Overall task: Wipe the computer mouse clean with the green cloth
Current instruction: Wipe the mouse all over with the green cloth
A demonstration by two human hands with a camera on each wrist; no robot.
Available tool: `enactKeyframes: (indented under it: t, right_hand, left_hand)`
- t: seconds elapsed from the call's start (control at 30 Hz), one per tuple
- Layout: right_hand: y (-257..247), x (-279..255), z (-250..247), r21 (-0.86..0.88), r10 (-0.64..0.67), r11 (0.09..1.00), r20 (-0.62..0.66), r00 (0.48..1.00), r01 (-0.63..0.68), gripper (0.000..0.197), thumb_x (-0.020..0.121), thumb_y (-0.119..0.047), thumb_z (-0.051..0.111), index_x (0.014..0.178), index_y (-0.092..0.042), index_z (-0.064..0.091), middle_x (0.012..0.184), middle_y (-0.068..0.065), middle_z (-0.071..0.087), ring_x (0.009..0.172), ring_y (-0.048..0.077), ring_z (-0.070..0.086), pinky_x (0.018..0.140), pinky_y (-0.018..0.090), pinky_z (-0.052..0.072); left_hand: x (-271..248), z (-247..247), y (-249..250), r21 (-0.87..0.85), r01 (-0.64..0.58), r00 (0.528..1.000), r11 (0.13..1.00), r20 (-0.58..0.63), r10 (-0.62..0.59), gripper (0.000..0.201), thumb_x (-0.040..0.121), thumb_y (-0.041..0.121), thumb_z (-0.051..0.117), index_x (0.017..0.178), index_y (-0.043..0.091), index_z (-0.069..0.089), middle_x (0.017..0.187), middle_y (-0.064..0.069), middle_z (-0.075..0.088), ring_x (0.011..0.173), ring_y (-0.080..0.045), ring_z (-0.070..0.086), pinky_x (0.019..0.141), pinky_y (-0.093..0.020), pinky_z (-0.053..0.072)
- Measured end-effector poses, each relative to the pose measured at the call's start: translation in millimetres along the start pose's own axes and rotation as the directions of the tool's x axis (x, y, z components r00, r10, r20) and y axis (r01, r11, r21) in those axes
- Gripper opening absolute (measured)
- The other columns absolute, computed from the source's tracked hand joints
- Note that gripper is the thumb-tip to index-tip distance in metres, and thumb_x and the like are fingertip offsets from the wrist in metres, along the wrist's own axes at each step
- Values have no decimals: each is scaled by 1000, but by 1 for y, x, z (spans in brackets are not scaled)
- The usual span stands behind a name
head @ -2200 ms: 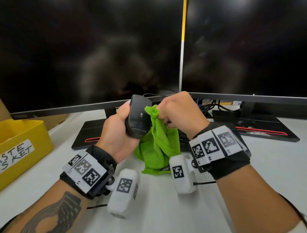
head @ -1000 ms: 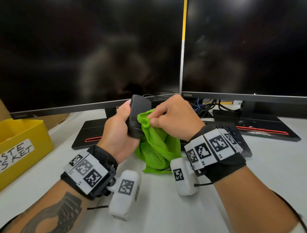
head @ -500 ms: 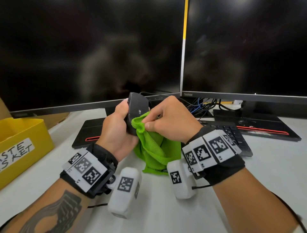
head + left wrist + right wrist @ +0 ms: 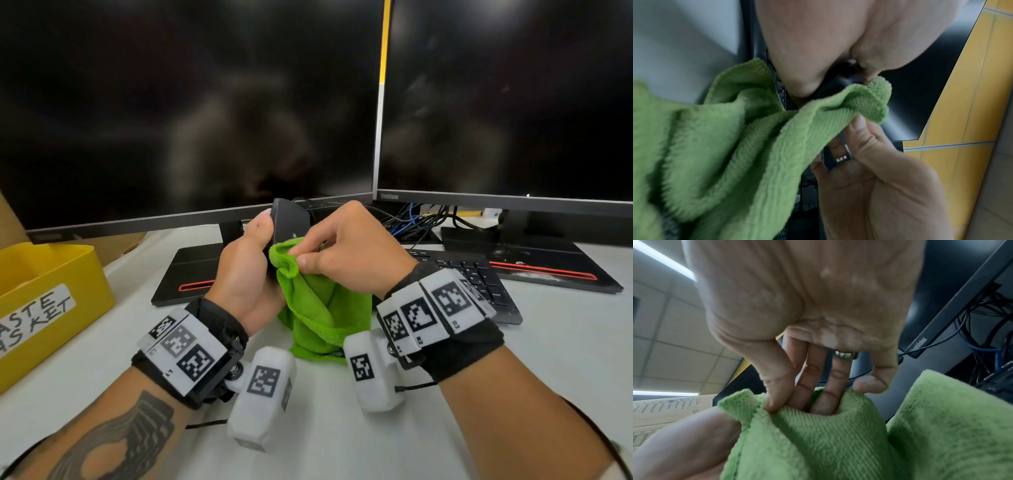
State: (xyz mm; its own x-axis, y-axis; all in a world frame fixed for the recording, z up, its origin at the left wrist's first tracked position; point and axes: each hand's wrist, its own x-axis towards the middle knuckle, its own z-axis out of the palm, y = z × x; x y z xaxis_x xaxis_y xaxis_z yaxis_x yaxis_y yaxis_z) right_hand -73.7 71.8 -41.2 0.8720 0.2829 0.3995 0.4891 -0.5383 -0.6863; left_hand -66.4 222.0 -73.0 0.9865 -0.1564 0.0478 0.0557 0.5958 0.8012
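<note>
My left hand [image 4: 246, 263] grips the black computer mouse [image 4: 287, 219], holding it upright above the desk in front of the monitors. My right hand [image 4: 342, 253] pinches a bunched fold of the green cloth [image 4: 315, 301] between thumb and fingers and presses it against the mouse's lower right face. The rest of the cloth hangs down to the desk between my wrists. In the left wrist view only a sliver of the mouse [image 4: 840, 82] shows above the cloth [image 4: 756, 146]. In the right wrist view the cloth [image 4: 818, 443] hides the mouse.
Two dark monitors [image 4: 191, 102] stand close behind my hands, their bases [image 4: 191, 274] on the white desk. A black keyboard [image 4: 479, 277] lies right of my right hand. A yellow waste basket [image 4: 44, 301] sits at the left edge. Cables [image 4: 418, 219] tangle behind.
The right hand has slid the cloth down and left across the mouse's face. The left hand has raised the mouse slightly and kept its grip.
</note>
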Motion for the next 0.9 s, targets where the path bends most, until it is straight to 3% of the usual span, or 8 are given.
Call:
enactKeyframes:
  t: [0.1,0.23,0.4,0.57,0.7,0.8,0.87,0.9]
  right_hand:
    - [-1,0,-3,-21,14,1000,30,999,-13,12,78,-18,84,78,-30,84,54,-20,66,55,-9,55,65,15,42]
    - [2,2,1,19,-41,999,-144,989,44,9,80,-19,82,85,-27,85,54,-24,63,55,-12,56,64,7,39]
    - [-2,-1,6,54,-53,997,-105,993,59,13,70,-28,91,82,-29,85,72,-12,78,72,3,70,74,25,56]
    - [-4,-2,4,-17,-17,1000,-10,1000,17,11,68,-24,93,74,-25,84,64,-10,74,63,-3,62,66,18,47]
    - [-5,-3,3,-39,-19,999,-165,986,13,6,76,-20,87,79,-25,84,72,-11,76,82,10,72,82,27,57]
    - [-3,0,3,-52,-40,998,-245,969,28,6,78,-22,84,77,-28,84,68,-13,75,83,12,73,83,30,58]
    - [-4,-1,2,-42,-53,998,-187,981,46,7,77,-19,85,78,-26,84,71,-11,77,78,8,73,81,26,58]
    - [-7,-3,2,-43,-63,997,-141,988,58,8,76,-18,86,79,-25,84,72,-9,78,76,6,72,79,23,56]
  left_hand:
    - [2,-2,-2,4,5,1000,1000,2,-5,54,113,37,36,151,2,50,143,-32,59,121,-39,65,87,-50,63]
    - [1,3,-9,-14,10,998,1000,56,-9,56,114,37,33,150,-3,48,137,-31,63,122,-39,68,91,-48,63]
    - [6,-5,-4,-22,11,998,1000,56,-10,49,114,34,34,148,2,46,147,-35,53,132,-45,61,104,-58,55]
    - [12,-12,-3,16,25,1000,1000,9,-26,49,113,37,37,153,12,48,148,-28,58,134,-46,60,104,-62,53]
    - [10,-7,-11,22,-10,1000,1000,16,10,46,110,26,45,151,7,45,133,-25,65,123,-38,66,110,-58,50]
    - [7,-4,-15,28,-8,997,1000,75,6,44,100,19,56,139,0,52,134,-31,61,127,-41,64,115,-54,47]
    - [7,-5,-11,11,-18,998,1000,55,17,33,107,18,48,135,3,55,130,-28,61,121,-38,66,111,-53,51]
    - [8,-6,-9,1,-10,999,1000,47,10,39,110,22,44,143,2,51,135,-28,61,125,-39,65,110,-55,52]
